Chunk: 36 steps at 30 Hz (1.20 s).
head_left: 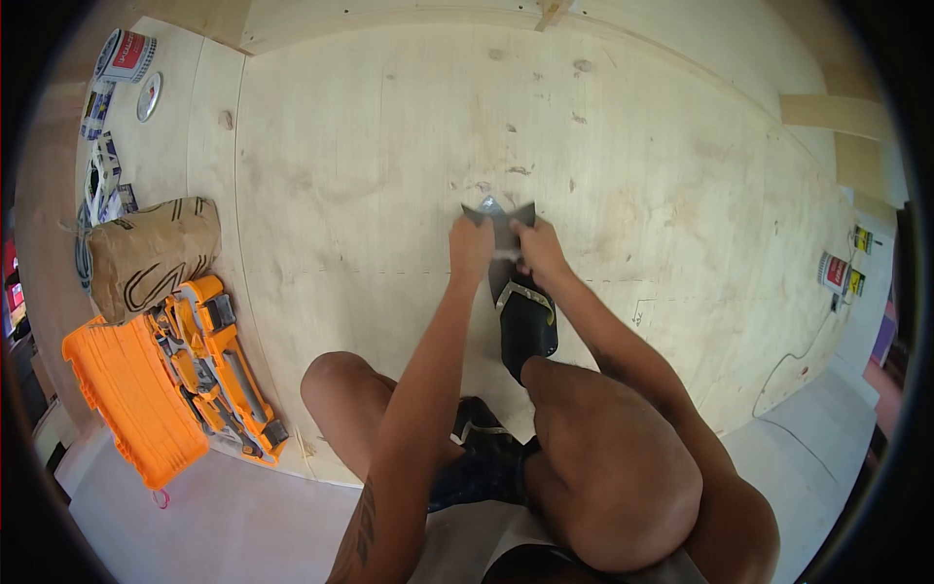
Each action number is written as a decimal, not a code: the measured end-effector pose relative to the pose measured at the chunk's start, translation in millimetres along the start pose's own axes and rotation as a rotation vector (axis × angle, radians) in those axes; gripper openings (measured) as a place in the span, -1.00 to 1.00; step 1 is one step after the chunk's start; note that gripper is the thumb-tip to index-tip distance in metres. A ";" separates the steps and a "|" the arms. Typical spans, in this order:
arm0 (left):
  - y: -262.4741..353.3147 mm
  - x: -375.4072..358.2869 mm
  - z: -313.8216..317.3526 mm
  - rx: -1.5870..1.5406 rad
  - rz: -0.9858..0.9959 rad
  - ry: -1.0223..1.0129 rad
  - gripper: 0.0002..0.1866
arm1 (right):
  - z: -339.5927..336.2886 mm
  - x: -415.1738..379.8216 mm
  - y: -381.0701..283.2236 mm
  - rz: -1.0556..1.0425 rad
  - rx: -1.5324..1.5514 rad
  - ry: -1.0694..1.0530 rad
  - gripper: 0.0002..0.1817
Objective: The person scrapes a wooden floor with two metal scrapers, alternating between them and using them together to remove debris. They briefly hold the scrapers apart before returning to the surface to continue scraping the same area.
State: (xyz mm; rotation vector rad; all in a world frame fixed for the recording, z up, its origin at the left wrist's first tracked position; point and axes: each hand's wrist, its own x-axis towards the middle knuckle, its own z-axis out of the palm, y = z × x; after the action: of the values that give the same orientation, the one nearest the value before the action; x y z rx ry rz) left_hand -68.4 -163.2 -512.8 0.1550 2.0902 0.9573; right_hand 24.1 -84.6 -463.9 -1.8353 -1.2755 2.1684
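Near the middle of the pale plywood floor (370, 195), a dark, thin sheet (504, 232) is stretched between my two hands, its upper corners pointing outward. My left hand (471, 248) pinches its left side, fingers closed. On the right side, my right hand (541, 251) grips the same sheet. A small shiny metal tip (489, 204) shows at the sheet's upper edge; what it belongs to is hidden. Just below the sheet is my black boot (527, 326).
An open orange toolbox (141, 404) with tools lies at the left, below a brown paper bag (161, 248). A can (126, 55) and round lid (149, 96) are upper left. Another can (833, 273) and a cable (778, 365) are right.
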 end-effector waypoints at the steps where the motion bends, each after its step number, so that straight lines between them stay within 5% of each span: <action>1: -8.9 -6.2 2.6 -0.036 -0.055 0.002 -0.63 | -0.3 -1.8 1.2 0.004 0.002 0.001 -0.80; 5: -6.7 16.4 4.0 0.110 0.019 0.056 -0.66 | 3.4 21.2 -6.1 -0.045 -0.169 0.064 -0.76; 9: 25.5 18.3 -8.4 -0.002 -0.036 -0.001 -0.67 | 2.5 26.7 -12.6 -0.037 0.004 -0.028 -0.75; 14: -19.9 15.9 -7.0 -0.094 0.056 0.063 -0.71 | 13.6 16.9 -5.4 -0.024 -0.043 -0.005 -0.75; 17: 29.0 20.3 -21.0 -0.048 -0.166 -0.046 -0.75 | 16.5 28.8 -19.3 -0.077 -0.050 -0.025 -0.73; 23: 13.6 -2.2 -22.6 -0.213 -0.146 -0.050 -0.75 | 14.8 6.5 -2.1 0.000 0.090 -0.076 -0.76; 24: 0.5 7.4 -18.0 -0.175 -0.014 -0.020 -0.75 | 17.5 14.6 -3.2 0.006 0.091 -0.078 -0.76; 27: 43.2 21.1 -27.7 -0.019 -0.167 -0.060 -0.74 | 16.2 37.0 -15.1 -0.044 0.136 -0.102 -0.76; 31: 7.7 20.3 -19.7 -0.043 0.087 0.003 -0.72 | 21.7 5.7 -15.3 0.005 0.033 0.042 -0.75; 35: -2.0 47.8 -13.7 0.009 0.016 -0.067 -0.73 | 16.4 34.5 -17.5 0.041 0.005 -0.020 -0.75; 36: 52.5 30.2 -31.9 0.006 -0.163 -0.122 -0.73 | 14.5 43.3 -14.4 0.022 0.215 -0.098 -0.75</action>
State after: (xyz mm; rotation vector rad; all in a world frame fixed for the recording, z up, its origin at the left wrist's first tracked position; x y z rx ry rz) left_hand -122.2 -132.3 -483.9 0.0438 1.9610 0.8235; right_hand -7.9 -61.4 -491.0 -1.6880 -0.9936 2.3287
